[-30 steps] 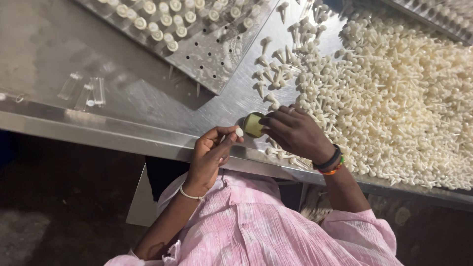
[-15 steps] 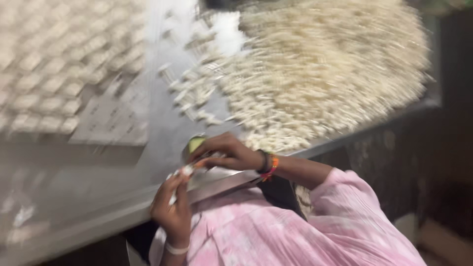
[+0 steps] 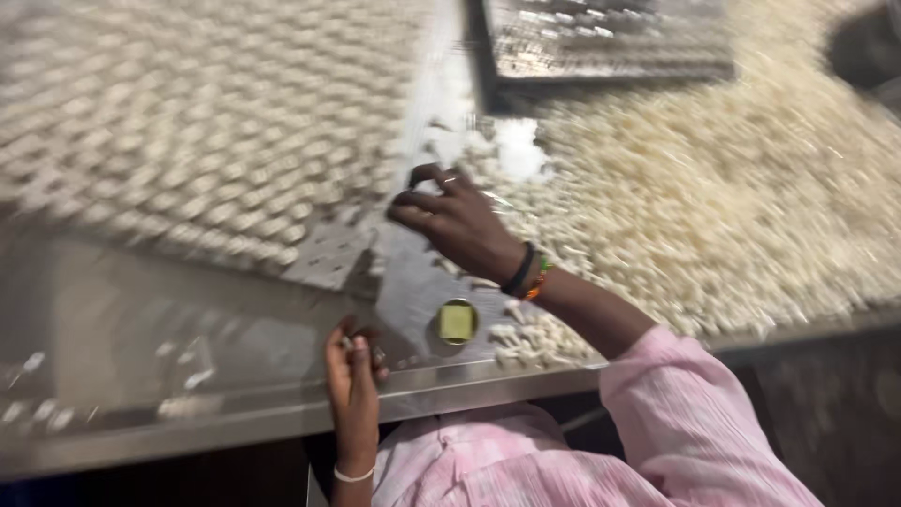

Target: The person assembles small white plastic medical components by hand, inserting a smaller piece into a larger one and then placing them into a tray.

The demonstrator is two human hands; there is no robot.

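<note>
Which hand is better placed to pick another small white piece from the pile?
Right. The right hand is stretched out over the steel table, its fingers at the edge of the pile of white pieces. The left hand sits at the near table edge, away from the pile.

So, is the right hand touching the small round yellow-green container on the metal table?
Apart. In the head view the right hand is raised over the table, while the small round yellow-green container lies alone nearer the edge, bare metal between them.
</note>
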